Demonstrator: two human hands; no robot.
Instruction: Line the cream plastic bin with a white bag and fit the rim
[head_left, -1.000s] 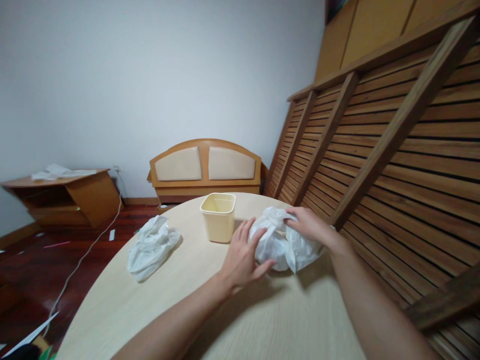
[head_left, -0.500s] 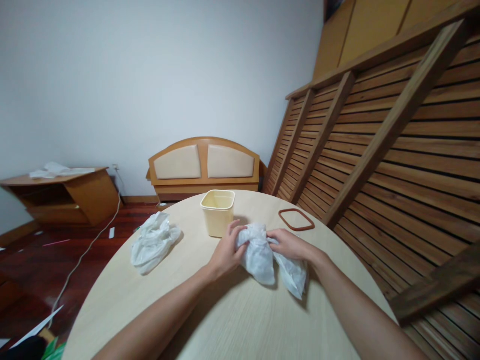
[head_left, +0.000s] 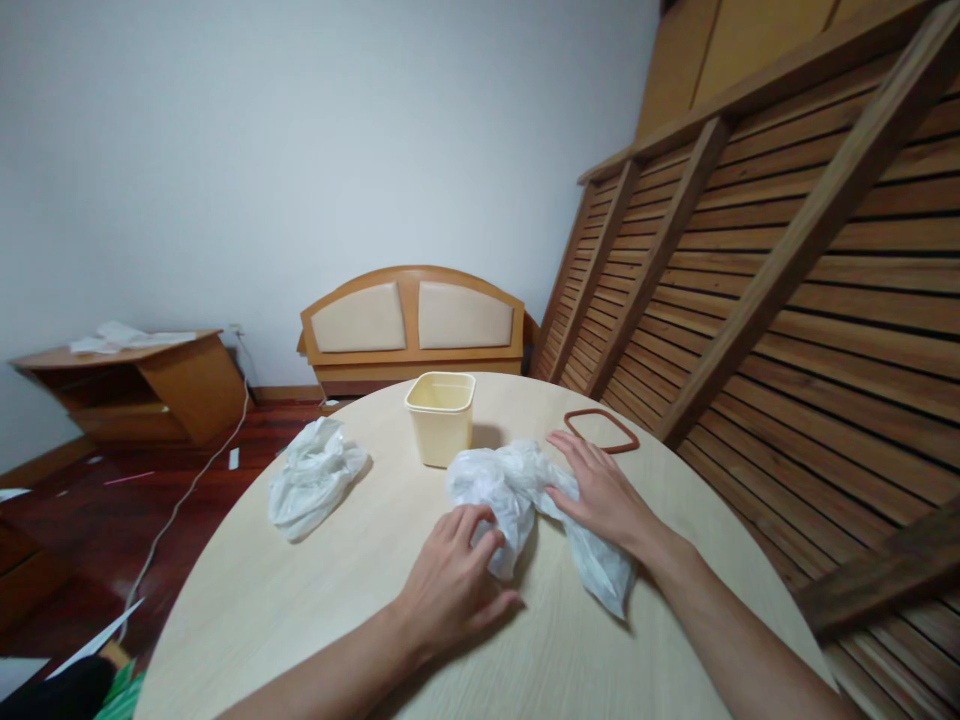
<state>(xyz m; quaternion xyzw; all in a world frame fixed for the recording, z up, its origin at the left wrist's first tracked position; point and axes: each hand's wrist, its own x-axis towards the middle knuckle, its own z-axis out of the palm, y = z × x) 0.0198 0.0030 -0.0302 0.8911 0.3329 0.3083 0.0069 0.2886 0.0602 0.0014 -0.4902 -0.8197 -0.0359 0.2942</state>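
A crumpled white plastic bag [head_left: 517, 475] lies on the round table between my hands, with a twisted middle and one end trailing toward me on the right. My left hand [head_left: 457, 575] is at its near left side, fingers curved and apart, holding nothing. Over the bag's right part rests my right hand [head_left: 600, 492], its fingers spread; the thumb touches the plastic. Just beyond the bag stands a cream square bin [head_left: 441, 425], upright, with its mouth facing up. A brown rounded-square ring [head_left: 634, 440] lies flat past my right fingers.
Another crumpled white plastic bag [head_left: 311, 485] sits on the left of the pale round table [head_left: 330, 610]. A wooden slatted panel [head_left: 750, 330] leans close along the right side. Behind the table is a headboard [head_left: 412, 320]; a low cabinet [head_left: 180, 385] stands far left.
My left hand has let go of the bag and drawn back toward me. The right hand has opened out. The bag's left end has spread wider on the table.
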